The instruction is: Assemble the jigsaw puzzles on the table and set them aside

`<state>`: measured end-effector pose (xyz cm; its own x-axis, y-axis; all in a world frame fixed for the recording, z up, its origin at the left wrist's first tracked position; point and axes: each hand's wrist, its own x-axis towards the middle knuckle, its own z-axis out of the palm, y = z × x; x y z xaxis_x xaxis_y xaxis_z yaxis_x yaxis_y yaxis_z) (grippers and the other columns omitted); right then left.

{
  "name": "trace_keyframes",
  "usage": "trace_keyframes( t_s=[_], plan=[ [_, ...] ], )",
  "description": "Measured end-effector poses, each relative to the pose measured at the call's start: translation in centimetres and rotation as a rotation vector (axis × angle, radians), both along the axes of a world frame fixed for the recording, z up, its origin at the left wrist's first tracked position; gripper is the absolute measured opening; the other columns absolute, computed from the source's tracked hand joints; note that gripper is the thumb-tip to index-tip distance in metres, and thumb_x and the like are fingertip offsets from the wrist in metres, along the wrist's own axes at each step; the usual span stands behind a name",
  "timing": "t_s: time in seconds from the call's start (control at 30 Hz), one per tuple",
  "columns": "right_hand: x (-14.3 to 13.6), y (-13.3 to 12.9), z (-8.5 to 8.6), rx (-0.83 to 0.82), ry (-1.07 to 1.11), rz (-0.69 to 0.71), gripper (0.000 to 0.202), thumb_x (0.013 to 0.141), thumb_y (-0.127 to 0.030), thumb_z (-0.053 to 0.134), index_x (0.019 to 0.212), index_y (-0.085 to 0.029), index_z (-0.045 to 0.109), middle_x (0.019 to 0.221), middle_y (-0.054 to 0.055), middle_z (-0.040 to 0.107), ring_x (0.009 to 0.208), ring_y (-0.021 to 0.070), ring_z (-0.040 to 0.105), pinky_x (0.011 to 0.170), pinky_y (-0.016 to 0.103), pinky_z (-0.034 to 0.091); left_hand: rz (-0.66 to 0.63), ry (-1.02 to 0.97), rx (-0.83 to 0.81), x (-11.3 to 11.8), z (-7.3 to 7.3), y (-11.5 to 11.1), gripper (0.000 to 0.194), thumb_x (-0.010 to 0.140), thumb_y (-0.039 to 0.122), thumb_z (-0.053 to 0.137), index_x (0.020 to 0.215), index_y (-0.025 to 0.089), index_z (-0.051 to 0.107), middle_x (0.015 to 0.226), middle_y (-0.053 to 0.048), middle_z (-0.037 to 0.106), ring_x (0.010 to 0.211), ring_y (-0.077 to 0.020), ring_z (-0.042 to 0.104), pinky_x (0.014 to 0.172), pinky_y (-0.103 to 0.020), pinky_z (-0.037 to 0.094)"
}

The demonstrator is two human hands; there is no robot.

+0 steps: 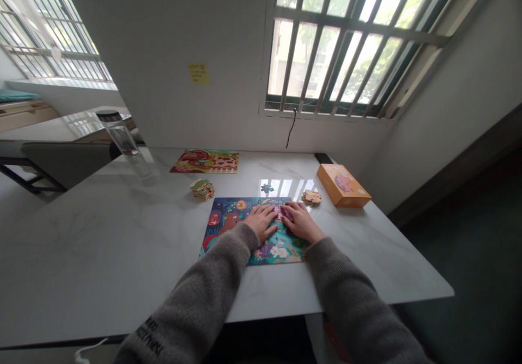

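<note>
A colourful jigsaw puzzle (228,223) with animals on a dark blue and teal ground lies flat on the table in front of me. My left hand (261,223) rests on its upper middle, fingers stretched out and thumb apart. Just to the right, my right hand (302,223) lies over the upper right part, its fingers spread towards the left hand. Between the fingertips a pink and purple patch of the picture shows. Whether a loose piece lies under the fingers, I cannot tell. One loose puzzle piece (267,188) sits beyond the puzzle's far edge.
Stacks of puzzle pieces stand at the left (203,189) and right (311,197). Behind is a farm picture (206,161). An orange box (343,186) and a dark flat object (324,158) lie right; a glass bottle (120,134) stands left on the marbled table (134,266).
</note>
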<state>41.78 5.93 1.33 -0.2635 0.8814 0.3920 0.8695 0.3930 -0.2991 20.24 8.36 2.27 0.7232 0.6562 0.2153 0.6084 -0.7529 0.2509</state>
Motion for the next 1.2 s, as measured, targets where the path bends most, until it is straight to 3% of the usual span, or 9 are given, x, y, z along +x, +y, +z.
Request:
trace_keyframes(
  t_s=[0.43, 0.6, 0.7, 0.8, 0.97, 1.07, 1.2],
  plan=[
    [0.3, 0.8, -0.9, 0.027, -0.024, -0.016, 0.033, 0.098, -0.026, 0.048, 0.123, -0.021, 0.067, 0.127, 0.012, 0.063, 0.114, 0.0288, 0.051, 0.102, 0.045, 0.044, 0.006, 0.063, 0.061, 0.0, -0.9, 0.1, 0.045, 0.097, 0.048, 0.05, 0.139, 0.032, 0.053, 0.153, -0.007, 0.046, 0.142, -0.0276, 0.038, 0.12, -0.053, 0.024],
    [0.4, 0.5, -0.7, 0.008, 0.033, 0.001, 0.024, 0.095, -0.023, 0.05, 0.113, -0.02, 0.066, 0.124, 0.011, 0.063, 0.115, 0.0273, 0.05, 0.103, 0.043, 0.042, -0.038, 0.071, 0.053, -0.5, -0.3, 0.1, 0.044, 0.097, 0.05, 0.051, 0.137, 0.033, 0.057, 0.154, -0.007, 0.044, 0.143, -0.0301, 0.036, 0.12, -0.056, 0.022],
    [0.4, 0.5, -0.5, 0.0, 0.033, -0.003, 0.023, 0.095, -0.024, 0.051, 0.112, -0.02, 0.065, 0.125, 0.01, 0.063, 0.115, 0.0273, 0.05, 0.102, 0.042, 0.041, -0.075, 0.008, 0.1, -2.7, 0.9, 0.7, 0.037, 0.097, 0.047, 0.051, 0.128, 0.032, 0.064, 0.153, -0.006, 0.045, 0.141, -0.029, 0.038, 0.12, -0.055, 0.022],
    [0.2, 0.6, -0.4, -0.007, 0.02, -0.015, 0.021, 0.094, -0.022, 0.051, 0.11, -0.02, 0.065, 0.122, 0.01, 0.064, 0.112, 0.0274, 0.051, 0.1, 0.041, 0.04, 0.046, -0.102, 0.116, -6.6, 1.6, 1.9, 0.038, 0.098, 0.042, 0.048, 0.13, 0.027, 0.062, 0.142, -0.007, 0.056, 0.129, -0.0258, 0.05, 0.114, -0.047, 0.035],
    [0.0, 0.9, -0.3, -0.012, 0.008, -0.078, 0.024, 0.086, -0.013, 0.052, 0.104, -0.021, 0.065, 0.115, 0.009, 0.065, 0.102, 0.0257, 0.051, 0.095, 0.038, 0.04, 0.169, -0.063, 0.049, -12.0, -0.1, 3.6, 0.032, 0.092, 0.033, 0.054, 0.119, 0.022, 0.068, 0.128, -0.009, 0.062, 0.119, -0.028, 0.054, 0.104, -0.045, 0.045],
    [-0.1, 0.9, -0.1, -0.024, -0.008, -0.097, 0.022, 0.086, -0.013, 0.052, 0.101, -0.02, 0.066, 0.109, 0.008, 0.066, 0.1, 0.0249, 0.051, 0.093, 0.036, 0.039, 0.177, -0.055, 0.055, -12.7, -1.1, 3.8, 0.03, 0.091, 0.032, 0.056, 0.116, 0.021, 0.068, 0.126, -0.009, 0.062, 0.118, -0.0286, 0.053, 0.102, -0.045, 0.046],
    [-0.2, 1.6, 0.9, -0.07, -0.034, -0.121, 0.019, 0.089, -0.017, 0.051, 0.096, -0.02, 0.068, 0.102, 0.007, 0.067, 0.098, 0.0238, 0.054, 0.089, 0.034, 0.039, 0.206, -0.046, 0.062, -12.1, -1.0, 3.5, 0.027, 0.09, 0.03, 0.057, 0.112, 0.019, 0.068, 0.125, -0.011, 0.062, 0.116, -0.0309, 0.053, 0.099, -0.047, 0.045]
  ],
)
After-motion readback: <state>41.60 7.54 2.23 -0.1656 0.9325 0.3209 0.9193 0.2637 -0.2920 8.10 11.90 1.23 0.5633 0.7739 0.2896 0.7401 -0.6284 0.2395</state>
